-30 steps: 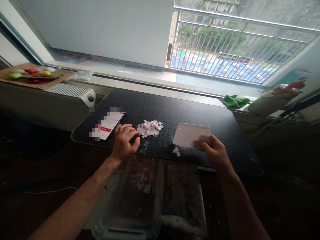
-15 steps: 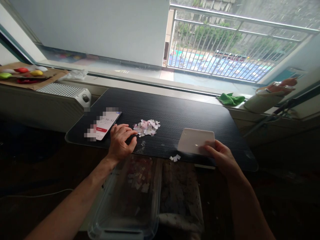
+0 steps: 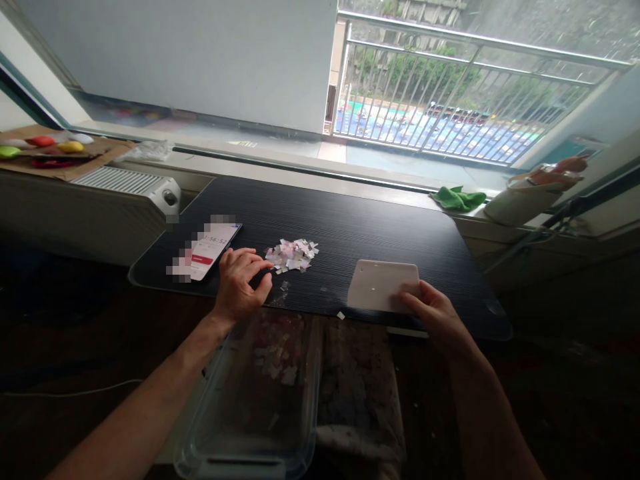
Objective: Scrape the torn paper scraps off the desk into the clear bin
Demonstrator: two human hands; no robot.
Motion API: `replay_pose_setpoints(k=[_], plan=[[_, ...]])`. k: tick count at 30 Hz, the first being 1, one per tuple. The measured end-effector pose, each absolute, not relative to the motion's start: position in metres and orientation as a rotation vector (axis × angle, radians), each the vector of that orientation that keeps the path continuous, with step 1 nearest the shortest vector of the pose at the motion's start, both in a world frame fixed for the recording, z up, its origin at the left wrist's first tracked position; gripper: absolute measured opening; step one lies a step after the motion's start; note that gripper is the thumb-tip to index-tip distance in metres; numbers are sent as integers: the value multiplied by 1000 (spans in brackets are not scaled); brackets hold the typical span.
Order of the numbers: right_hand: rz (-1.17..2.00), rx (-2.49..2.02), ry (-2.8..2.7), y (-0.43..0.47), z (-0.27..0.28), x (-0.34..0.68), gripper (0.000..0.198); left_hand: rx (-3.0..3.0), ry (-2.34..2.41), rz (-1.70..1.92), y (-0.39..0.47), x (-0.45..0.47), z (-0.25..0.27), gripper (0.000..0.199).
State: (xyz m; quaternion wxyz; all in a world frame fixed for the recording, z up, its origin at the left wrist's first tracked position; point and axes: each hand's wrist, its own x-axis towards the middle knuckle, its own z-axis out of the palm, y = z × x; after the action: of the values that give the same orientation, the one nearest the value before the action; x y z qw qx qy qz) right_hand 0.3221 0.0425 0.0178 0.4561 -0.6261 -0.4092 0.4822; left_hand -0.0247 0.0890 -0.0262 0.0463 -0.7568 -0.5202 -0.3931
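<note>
My right hand (image 3: 434, 311) grips the right end of a flat white plastic scraper (image 3: 380, 279) with rounded corners, held at the near edge of the black table (image 3: 345, 217). One small paper square (image 3: 341, 315) lies at that edge, just left of the scraper. My left hand (image 3: 244, 280) rests on the table, fingers loosely bent and thumb apart, holding nothing. Its fingertips are beside a pile of small white and pinkish paper pieces (image 3: 293, 255). Below the edge is a clear plastic bin (image 3: 310, 413) with paper pieces (image 3: 277, 363) inside.
A phone (image 3: 213, 250) showing a timer lies left of my left hand. Beside the bin is a dark bag-like thing (image 3: 360, 393). A green cloth (image 3: 459, 199) and a pale bag (image 3: 523, 200) are on the sill; a white radiator (image 3: 130, 183) stands at left.
My right hand has moved the scraper slightly left. Of several paper squares at the table's near edge, one still shows there. My left hand has stayed in place.
</note>
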Motion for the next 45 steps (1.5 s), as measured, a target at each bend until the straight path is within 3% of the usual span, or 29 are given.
replay_pose_setpoints(k=[8,15,22,30,45], plan=[[1221,-1560,-1195,41,19,322,33,-2308,-1622,-1204,88,-24,-25,16],[956,-1534,-1150,57,0,295,32,-2315,-1668,-1185,87,-23,-24,17],[1180,-1443,-1244,53,2,255,26,-2310,-1672,-1175,85,-22,-24,18],[1089,-1377,-1325,88,-17,226,26,-2306,-1757,-1218,86,-22,-24,17],[1202,-1409,-1383,73,-5,231,24,-2288,-1713,-1245,87,-22,-26,19]])
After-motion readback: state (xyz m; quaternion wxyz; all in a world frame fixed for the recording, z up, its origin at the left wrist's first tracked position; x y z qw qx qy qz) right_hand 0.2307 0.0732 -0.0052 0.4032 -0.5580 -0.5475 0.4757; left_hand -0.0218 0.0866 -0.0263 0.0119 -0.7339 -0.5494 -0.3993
